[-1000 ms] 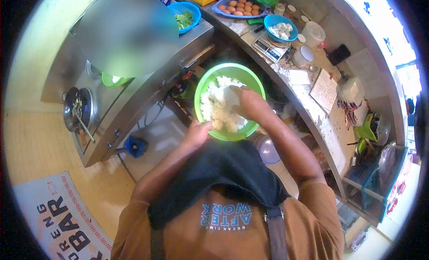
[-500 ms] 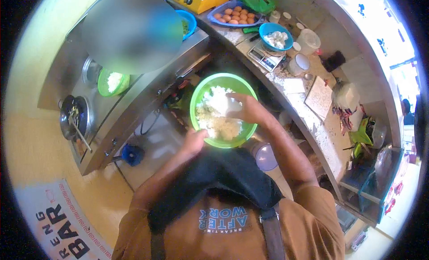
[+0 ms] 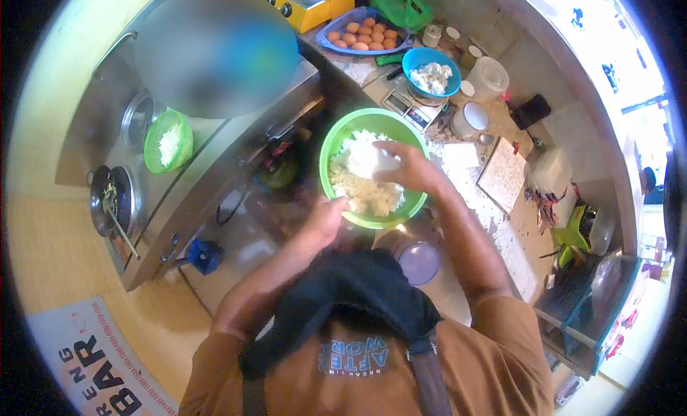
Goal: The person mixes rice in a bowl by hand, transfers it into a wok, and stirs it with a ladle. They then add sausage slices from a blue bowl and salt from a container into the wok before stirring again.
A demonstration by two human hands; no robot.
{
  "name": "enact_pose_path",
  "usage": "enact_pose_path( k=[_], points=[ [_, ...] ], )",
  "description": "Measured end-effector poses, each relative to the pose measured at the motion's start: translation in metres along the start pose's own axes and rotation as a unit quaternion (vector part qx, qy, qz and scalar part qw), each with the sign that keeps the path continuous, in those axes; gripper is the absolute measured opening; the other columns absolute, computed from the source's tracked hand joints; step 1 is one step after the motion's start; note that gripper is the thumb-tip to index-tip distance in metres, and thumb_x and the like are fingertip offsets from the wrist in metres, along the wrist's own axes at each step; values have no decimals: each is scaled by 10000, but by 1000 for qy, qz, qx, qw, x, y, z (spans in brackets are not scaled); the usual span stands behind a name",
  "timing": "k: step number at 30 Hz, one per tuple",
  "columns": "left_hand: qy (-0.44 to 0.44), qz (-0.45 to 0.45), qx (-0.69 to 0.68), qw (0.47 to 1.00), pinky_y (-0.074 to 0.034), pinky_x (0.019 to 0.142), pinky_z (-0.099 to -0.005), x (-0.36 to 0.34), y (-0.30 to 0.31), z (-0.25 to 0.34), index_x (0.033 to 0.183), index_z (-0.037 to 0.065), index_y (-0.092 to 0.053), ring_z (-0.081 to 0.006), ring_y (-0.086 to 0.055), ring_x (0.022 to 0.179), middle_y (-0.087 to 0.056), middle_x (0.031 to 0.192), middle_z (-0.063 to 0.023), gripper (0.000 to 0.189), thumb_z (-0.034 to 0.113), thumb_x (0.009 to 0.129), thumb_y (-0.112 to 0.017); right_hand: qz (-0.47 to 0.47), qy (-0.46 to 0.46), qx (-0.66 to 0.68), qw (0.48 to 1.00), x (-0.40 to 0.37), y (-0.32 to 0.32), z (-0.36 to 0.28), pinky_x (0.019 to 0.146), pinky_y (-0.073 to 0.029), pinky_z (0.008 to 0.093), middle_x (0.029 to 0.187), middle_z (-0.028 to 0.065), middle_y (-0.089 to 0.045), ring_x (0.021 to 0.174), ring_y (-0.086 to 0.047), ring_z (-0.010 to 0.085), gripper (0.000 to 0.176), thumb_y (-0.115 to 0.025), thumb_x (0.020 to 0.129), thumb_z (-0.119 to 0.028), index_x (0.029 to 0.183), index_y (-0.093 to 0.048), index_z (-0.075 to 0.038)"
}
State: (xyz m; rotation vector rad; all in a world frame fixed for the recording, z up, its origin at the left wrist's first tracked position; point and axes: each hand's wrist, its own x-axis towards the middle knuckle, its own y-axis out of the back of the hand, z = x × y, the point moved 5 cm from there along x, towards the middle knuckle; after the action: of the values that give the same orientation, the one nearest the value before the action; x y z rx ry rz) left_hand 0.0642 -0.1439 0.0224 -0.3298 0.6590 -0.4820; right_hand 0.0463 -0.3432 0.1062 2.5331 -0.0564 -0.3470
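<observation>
A large green bowl [image 3: 386, 121] is held in front of my chest. White, crumbly food [image 3: 354, 151] fills its far part, and a tan, grainy layer [image 3: 361, 191] covers the near part. My left hand [image 3: 329, 219] grips the near left rim, its thumb over the edge. From the right, my right hand [image 3: 411, 167] reaches inside with curled fingers around something white that I cannot make out; the fingers partly hide it.
On the right counter stand a blue bowl [image 3: 416, 56] of white food on a scale [image 3: 408, 110], a blue tray of eggs [image 3: 363, 35] and a board [image 3: 503, 174]. Leftward are a green bowl [image 3: 184, 140] and a pan [image 3: 100, 205]. A lidded tub [image 3: 418, 263] sits below.
The bowl and both my hands have shifted slightly right and up in the view. The surroundings have turned a little with the camera. My left hand keeps hold of the rim.
</observation>
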Motion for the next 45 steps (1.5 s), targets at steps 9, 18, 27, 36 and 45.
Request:
enact_pose_path(
  k=[9,18,27,36,45],
  points=[
    [49,43,-42,997,-519,860,-431,16,39,-18,1238,-42,-454,-288,-598,997,-584,1114,-143,513,-25,726,-464,115,-14,-192,974,69,165,46,844,-499,373,1080,162,-654,983,-637,272,553,-735,717,-170,1234,-565,-73],
    [19,58,-41,997,-506,885,-446,-8,78,-37,1263,-25,-447,-295,-587,1047,-569,1182,-145,549,-24,714,-475,308,-12,-329,893,69,215,58,811,-513,454,1060,201,-637,958,-625,358,587,-671,745,-130,1294,-468,-91],
    [63,106,-40,992,-558,757,-418,14,114,-91,1096,-22,-492,-269,-599,855,-561,1003,-116,375,-43,722,-482,-70,-31,-146,986,3,-70,53,877,-495,428,1111,213,-611,992,-611,353,634,-673,780,-255,1351,-432,-120],
    [87,126,-19,988,-552,698,-398,12,125,-111,1132,-28,-465,-253,-585,818,-534,964,-111,441,-39,691,-480,155,-112,-31,981,-54,-34,116,749,-502,433,909,145,-633,796,-614,337,136,-642,783,-165,843,-670,-46],
    [78,80,61,992,-511,829,-363,1,108,-102,1259,0,-427,-260,-578,991,-558,1117,-106,637,-79,627,-437,-45,17,-313,949,-2,-99,91,715,-538,413,1027,166,-636,829,-662,299,371,-480,868,-165,1227,-546,-100]
  ],
)
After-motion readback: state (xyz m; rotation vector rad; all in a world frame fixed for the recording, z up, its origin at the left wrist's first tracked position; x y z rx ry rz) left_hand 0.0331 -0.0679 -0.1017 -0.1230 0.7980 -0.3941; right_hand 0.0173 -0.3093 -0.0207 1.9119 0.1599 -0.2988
